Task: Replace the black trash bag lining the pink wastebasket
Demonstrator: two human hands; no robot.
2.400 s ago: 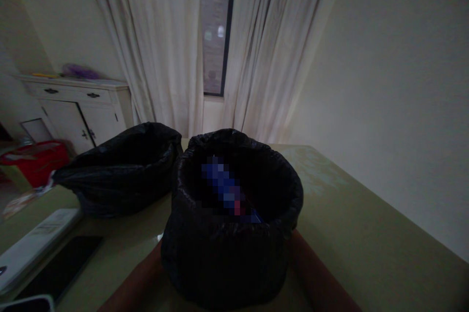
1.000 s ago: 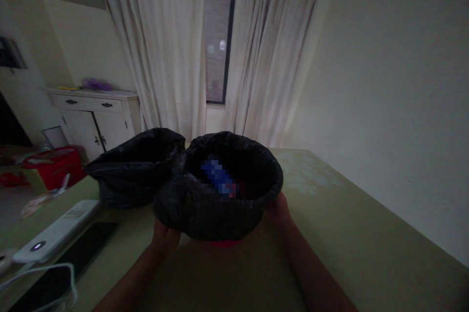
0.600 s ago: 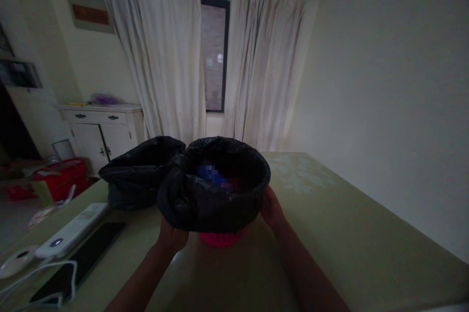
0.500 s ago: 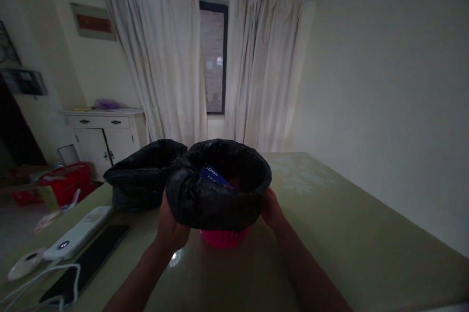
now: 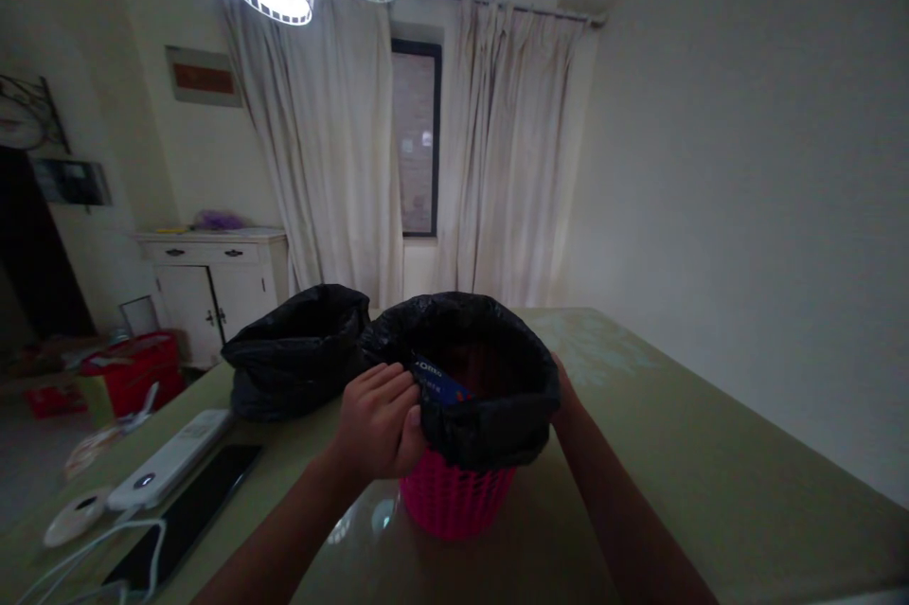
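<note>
A pink plastic basket with slotted sides stands on the table in front of me, lined with a black garbage bag. The bag's edge is folded down over the basket's rim, and its mouth gapes. Inside lies a blue packet with white lettering, partly hidden. My left hand is closed on the bag at the near left of the rim, fingers curled over it. My right hand grips the bag at the right side, its fingers largely hidden behind the plastic.
A second bag-lined container stands close on the left. Nearer me lie a black phone, a white power strip or power bank, a round white object and a white cable. A wall runs along the right.
My left hand has gone from the bag's lower side up onto its rim. The bag and basket sit further right and lower in view, with more pink showing. The view has tilted up.
</note>
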